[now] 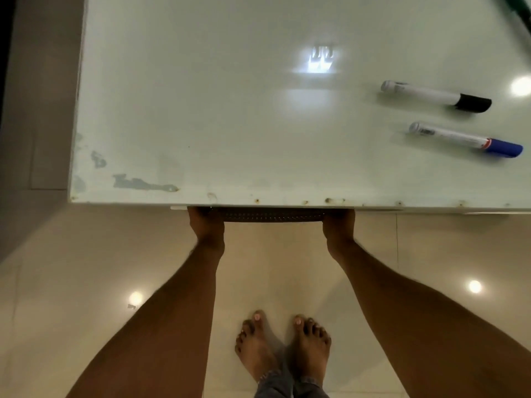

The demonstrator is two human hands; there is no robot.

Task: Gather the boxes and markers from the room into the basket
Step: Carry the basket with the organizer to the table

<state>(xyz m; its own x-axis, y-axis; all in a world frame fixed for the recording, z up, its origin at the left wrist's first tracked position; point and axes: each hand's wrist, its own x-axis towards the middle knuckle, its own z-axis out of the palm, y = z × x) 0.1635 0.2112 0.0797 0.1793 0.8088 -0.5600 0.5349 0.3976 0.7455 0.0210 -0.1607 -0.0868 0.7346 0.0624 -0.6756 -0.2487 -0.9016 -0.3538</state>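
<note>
Both hands, left and right, grasp basket beneath bench edge at mid-frame, likely readying it; fingers hidden. Markers, black-capped and blue-capped, at right.

The scene is lit dimly and warmly from overhead. Round ceiling lamps are mirrored as bright spots on the glossy floor and at the right edge of the table, where a window-like patch of glare is also seen near the middle. Soft, faint shadows are cast beneath the two markers. The whole picture is slightly soft, and straight edges are bent outward by the wide lens. The upper left corner is lost in darkness.
</note>
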